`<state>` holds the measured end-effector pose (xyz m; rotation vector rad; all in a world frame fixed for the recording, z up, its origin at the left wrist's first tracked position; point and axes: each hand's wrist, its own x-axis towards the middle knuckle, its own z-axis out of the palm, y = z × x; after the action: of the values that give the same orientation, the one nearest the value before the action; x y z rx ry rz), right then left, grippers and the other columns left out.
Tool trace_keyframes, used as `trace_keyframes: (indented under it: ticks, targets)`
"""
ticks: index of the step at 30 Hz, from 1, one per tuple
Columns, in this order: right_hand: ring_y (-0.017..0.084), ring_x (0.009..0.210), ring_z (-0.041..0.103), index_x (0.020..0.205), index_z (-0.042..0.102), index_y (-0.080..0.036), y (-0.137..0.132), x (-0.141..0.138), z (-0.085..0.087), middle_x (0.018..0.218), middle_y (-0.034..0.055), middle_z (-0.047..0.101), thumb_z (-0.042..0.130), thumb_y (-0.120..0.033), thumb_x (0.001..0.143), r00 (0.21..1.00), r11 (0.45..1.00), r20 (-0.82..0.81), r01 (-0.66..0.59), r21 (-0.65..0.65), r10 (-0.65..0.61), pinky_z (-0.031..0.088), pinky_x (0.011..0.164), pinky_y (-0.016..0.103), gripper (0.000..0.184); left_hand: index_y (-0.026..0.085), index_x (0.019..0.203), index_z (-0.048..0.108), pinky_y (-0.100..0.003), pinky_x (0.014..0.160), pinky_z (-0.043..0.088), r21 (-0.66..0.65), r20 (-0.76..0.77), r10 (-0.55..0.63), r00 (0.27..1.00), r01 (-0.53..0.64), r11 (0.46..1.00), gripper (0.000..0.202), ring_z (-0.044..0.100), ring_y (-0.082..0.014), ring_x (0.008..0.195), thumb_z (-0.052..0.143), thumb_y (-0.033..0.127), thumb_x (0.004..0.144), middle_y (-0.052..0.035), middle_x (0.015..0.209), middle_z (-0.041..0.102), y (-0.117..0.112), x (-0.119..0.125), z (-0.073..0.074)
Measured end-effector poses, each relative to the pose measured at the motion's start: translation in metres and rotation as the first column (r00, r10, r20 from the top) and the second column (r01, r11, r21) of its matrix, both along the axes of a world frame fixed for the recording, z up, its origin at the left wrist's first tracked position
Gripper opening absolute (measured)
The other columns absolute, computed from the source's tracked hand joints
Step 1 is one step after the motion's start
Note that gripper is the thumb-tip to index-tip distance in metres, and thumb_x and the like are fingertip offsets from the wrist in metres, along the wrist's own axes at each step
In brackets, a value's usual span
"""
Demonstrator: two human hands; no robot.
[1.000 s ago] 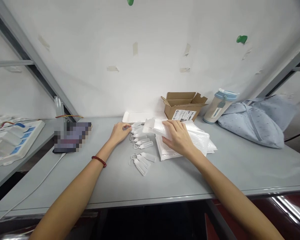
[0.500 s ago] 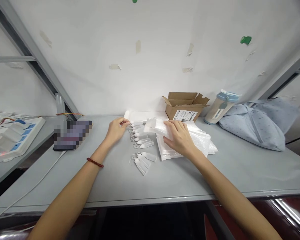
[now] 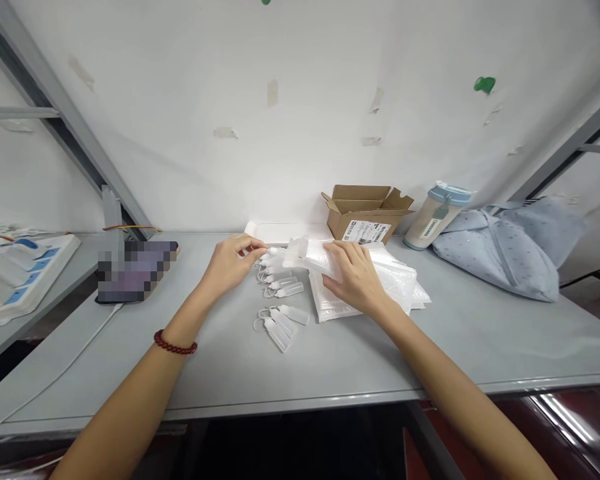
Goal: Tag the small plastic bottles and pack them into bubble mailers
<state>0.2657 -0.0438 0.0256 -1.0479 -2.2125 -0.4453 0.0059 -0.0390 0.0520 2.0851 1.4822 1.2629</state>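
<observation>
My left hand (image 3: pixel 229 264) is closed in a pinch on one small white plastic bottle (image 3: pixel 271 253) at the far end of a row of several such bottles (image 3: pixel 283 288) lying on the grey table (image 3: pixel 260 360). Three more small bottles (image 3: pixel 280 323) lie nearer to me. My right hand (image 3: pixel 356 277) grips a clear plastic bag (image 3: pixel 310 255), held slightly above a stack of clear bags (image 3: pixel 405 287). The bag's open end points toward my left hand.
An open cardboard box (image 3: pixel 364 212) stands at the back by the wall, with a white tray (image 3: pixel 275 232) to its left. A blue-lidded cup (image 3: pixel 437 215) and a light blue cloth bag (image 3: pixel 500 250) lie at the right. A blurred dark object (image 3: pixel 135 270) with a white cable lies left.
My left hand has drawn back a little from the far end of the row with a small bottle pinched in its fingers. My right hand keeps hold of the bag.
</observation>
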Motion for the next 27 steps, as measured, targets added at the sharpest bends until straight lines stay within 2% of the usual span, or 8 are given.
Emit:
trace_keyframes:
  ticks: [4,8,11,14,16,19,23,27]
  targets:
    - [0.029,0.103,0.051,0.121,0.046,-0.015,-0.002,-0.002,0.000,0.112,0.0142,0.059,0.059,-0.016,0.076,0.997,0.997,-0.002,-0.078,0.026,0.078,0.041,0.082,0.040,0.047,0.021,0.076,0.074,-0.028,0.066,0.043,-0.083,0.130,-0.039,0.991,0.050,0.995,0.013,0.058,-0.0163,0.073,0.066,0.031,0.074,-0.0032,0.082,0.072,-0.004,0.010,-0.005]
    - [0.027,0.101,0.052,0.124,0.045,-0.016,-0.003,-0.005,-0.001,0.110,0.0134,0.060,0.056,-0.017,0.078,0.984,0.983,-0.022,-0.177,0.049,0.178,0.043,0.082,0.040,0.047,0.022,0.075,0.076,-0.029,0.063,0.044,-0.152,0.211,-0.030,0.977,0.063,0.986,0.012,0.054,-0.0150,0.065,0.072,0.031,0.069,-0.0012,0.072,0.071,-0.014,0.028,-0.010]
    - [0.027,0.102,0.053,0.124,0.046,-0.016,-0.004,-0.006,-0.002,0.109,0.0135,0.060,0.056,-0.017,0.079,0.981,0.981,-0.015,-0.192,0.027,0.192,0.043,0.083,0.040,0.046,0.025,0.080,0.078,-0.029,0.062,0.044,-0.130,0.161,-0.079,0.984,0.101,0.986,0.014,0.055,-0.0161,0.068,0.068,0.032,0.073,-0.0017,0.077,0.071,-0.021,0.038,-0.013]
    - [0.028,0.103,0.053,0.123,0.047,-0.017,-0.004,-0.006,-0.002,0.109,0.0133,0.060,0.055,-0.017,0.079,0.983,0.983,-0.001,-0.182,-0.007,0.182,0.043,0.084,0.041,0.045,0.027,0.087,0.077,-0.030,0.066,0.046,-0.111,0.070,-0.147,0.987,0.154,0.982,0.020,0.059,-0.0199,0.082,0.059,0.031,0.080,-0.0032,0.087,0.072,-0.022,0.039,-0.016]
    - [0.027,0.102,0.053,0.123,0.047,-0.018,-0.004,-0.005,-0.002,0.110,0.0133,0.059,0.055,-0.018,0.079,0.984,0.984,0.000,-0.180,-0.015,0.180,0.044,0.083,0.041,0.044,0.027,0.094,0.076,-0.031,0.070,0.047,-0.121,0.007,-0.143,0.990,0.143,0.982,0.024,0.059,-0.0216,0.090,0.056,0.031,0.083,-0.0041,0.093,0.072,-0.019,0.036,-0.017]
    - [0.027,0.101,0.053,0.121,0.047,-0.017,-0.004,-0.005,-0.002,0.110,0.0129,0.059,0.056,-0.018,0.079,0.983,0.983,0.003,-0.181,-0.005,0.181,0.044,0.083,0.040,0.043,0.025,0.103,0.074,-0.031,0.073,0.047,-0.155,-0.067,-0.092,0.994,0.081,0.985,0.029,0.059,-0.0206,0.086,0.053,0.031,0.084,-0.0051,0.097,0.070,-0.015,0.031,-0.015]
    - [0.027,0.102,0.053,0.121,0.047,-0.018,-0.004,-0.005,-0.002,0.110,0.0125,0.059,0.055,-0.018,0.080,0.984,0.984,0.004,-0.178,0.000,0.178,0.044,0.083,0.040,0.042,0.024,0.103,0.074,-0.030,0.071,0.045,-0.215,-0.074,-0.166,0.983,0.147,0.965,0.032,0.055,-0.0192,0.077,0.049,0.035,0.086,-0.0038,0.083,0.067,-0.017,0.032,-0.008]
    - [0.026,0.101,0.054,0.121,0.047,-0.017,-0.005,-0.005,-0.001,0.109,0.0126,0.060,0.056,-0.018,0.079,0.980,0.980,-0.007,-0.200,0.017,0.200,0.044,0.083,0.039,0.043,0.024,0.088,0.075,-0.031,0.073,0.044,-0.269,-0.080,-0.274,0.958,0.244,0.932,0.042,0.051,-0.0215,0.082,0.039,0.045,0.091,-0.0017,0.062,0.057,-0.021,0.035,-0.004]
